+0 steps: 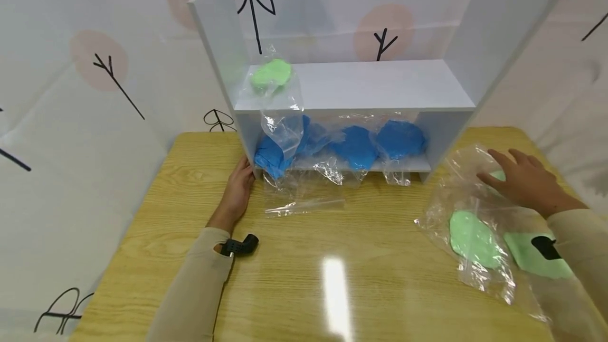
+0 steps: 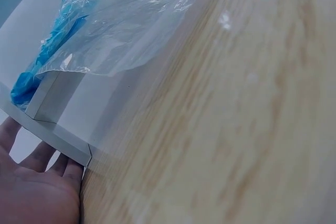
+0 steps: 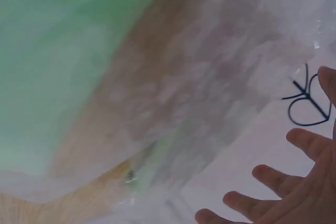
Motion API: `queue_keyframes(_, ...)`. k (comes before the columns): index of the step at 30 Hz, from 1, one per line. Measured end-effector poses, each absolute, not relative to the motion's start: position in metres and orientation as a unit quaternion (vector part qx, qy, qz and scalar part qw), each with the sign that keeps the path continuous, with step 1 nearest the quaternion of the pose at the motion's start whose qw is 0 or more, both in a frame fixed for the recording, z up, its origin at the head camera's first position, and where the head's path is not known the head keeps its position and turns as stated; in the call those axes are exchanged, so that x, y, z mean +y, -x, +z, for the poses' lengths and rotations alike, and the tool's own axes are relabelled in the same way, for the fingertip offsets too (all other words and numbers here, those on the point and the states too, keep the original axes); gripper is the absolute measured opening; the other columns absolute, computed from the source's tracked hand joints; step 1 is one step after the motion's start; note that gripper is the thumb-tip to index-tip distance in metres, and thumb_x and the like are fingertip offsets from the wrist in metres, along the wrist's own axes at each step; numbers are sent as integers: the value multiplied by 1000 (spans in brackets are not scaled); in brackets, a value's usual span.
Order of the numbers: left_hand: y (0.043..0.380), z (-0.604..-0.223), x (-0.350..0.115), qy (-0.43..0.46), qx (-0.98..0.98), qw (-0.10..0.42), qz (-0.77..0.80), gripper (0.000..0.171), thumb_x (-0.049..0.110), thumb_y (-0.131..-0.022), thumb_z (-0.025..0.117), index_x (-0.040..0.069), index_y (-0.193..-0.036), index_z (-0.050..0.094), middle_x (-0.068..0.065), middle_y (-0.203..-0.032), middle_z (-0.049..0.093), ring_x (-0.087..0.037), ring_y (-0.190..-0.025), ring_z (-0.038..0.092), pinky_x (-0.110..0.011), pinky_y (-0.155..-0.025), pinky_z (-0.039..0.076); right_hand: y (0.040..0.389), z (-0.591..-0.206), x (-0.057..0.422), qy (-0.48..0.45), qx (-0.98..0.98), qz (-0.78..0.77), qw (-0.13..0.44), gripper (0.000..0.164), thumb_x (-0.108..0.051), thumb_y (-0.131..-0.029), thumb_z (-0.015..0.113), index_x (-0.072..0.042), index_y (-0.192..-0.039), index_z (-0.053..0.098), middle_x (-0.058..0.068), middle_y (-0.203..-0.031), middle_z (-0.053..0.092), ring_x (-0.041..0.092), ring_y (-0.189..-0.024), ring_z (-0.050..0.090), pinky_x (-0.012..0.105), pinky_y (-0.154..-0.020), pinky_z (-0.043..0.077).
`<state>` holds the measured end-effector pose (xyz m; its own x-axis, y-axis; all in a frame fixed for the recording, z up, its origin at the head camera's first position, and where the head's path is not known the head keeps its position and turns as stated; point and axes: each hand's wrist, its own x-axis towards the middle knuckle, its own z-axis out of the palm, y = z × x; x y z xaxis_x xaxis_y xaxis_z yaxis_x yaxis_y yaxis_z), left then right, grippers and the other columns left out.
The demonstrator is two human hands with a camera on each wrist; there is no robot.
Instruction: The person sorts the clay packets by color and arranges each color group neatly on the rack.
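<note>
My left hand (image 1: 236,191) rests against the outer side of a white shelf unit's left panel (image 2: 63,145), low near the tabletop, fingers fairly straight. Over at the right, my right hand (image 1: 527,181) hovers with fingers spread above clear plastic bags (image 1: 439,207) holding flat, pale green pieces (image 1: 475,239); nothing is in its grasp. In the right wrist view its fingertips (image 3: 273,174) stand apart from a blurred bag. One bagged green piece (image 1: 272,74) lies on the upper shelf at left, its bag draping over the edge. Bagged blue pieces (image 1: 356,146) fill the lower shelf.
The shelf unit (image 1: 380,86) stands at the back of a wood-grain table (image 1: 294,278), before a patterned cloth backdrop (image 1: 95,173). Clear bag ends (image 1: 304,206) hang out past the lower shelf's front edge. Another green piece (image 1: 537,255) lies partly under the right forearm.
</note>
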<state>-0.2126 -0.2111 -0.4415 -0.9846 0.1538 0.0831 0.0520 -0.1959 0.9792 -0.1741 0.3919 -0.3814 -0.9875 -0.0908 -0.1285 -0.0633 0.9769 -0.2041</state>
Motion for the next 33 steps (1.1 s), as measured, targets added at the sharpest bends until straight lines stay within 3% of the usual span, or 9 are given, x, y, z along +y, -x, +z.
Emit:
queue_keyframes(5,214,-443,-211,-82,637,31,766,55,19,-108,32,14,-161,20,-4,-168,19,-21,-153,20,-42,-127,14,178,-393,408,46,986,-107,121,90,-54,-102,44,6,-156,5,55,-145,7,73,-131,7,83,-101,10)
queue_keyframes(7,214,-444,-211,-83,639,31,764,55,19,-108,32,15,-161,20,-4,-167,19,-21,-153,20,-42,-127,14,179,-396,412,45,984,-110,134,92,-55,-101,45,6,-156,4,56,-143,7,75,-128,9,84,-99,13)
queue_keyframes(12,214,-445,-211,-78,638,33,766,54,19,-109,32,15,-161,20,-2,-168,18,-20,-153,20,-42,-127,14,180,-400,417,42,982,-105,149,84,-60,-98,50,-1,-152,23,56,-139,13,83,-110,26,87,-74,32)
queue_keyframes(14,214,-445,-211,-77,638,33,765,54,20,-109,32,16,-161,20,-1,-168,18,-19,-153,20,-41,-127,15,181,-401,418,47,982,-106,151,78,-58,-98,51,-1,-145,30,56,-137,16,83,-107,29,85,-70,35)
queue_keyframes(24,215,-444,-211,-78,637,35,766,56,16,-108,32,14,-162,16,-5,-168,18,-20,-154,19,-42,-127,14,185,-406,419,58,979,-97,172,87,-55,-102,44,11,-152,18,62,-134,15,85,-111,24,85,-81,32)
queue_keyframes(33,213,-442,-212,-66,644,33,761,56,15,-107,32,12,-162,16,-7,-167,18,-21,-153,19,-42,-127,15,189,-406,416,77,980,-95,155,79,-48,-104,44,12,-150,22,61,-134,20,80,-114,28,83,-85,32)
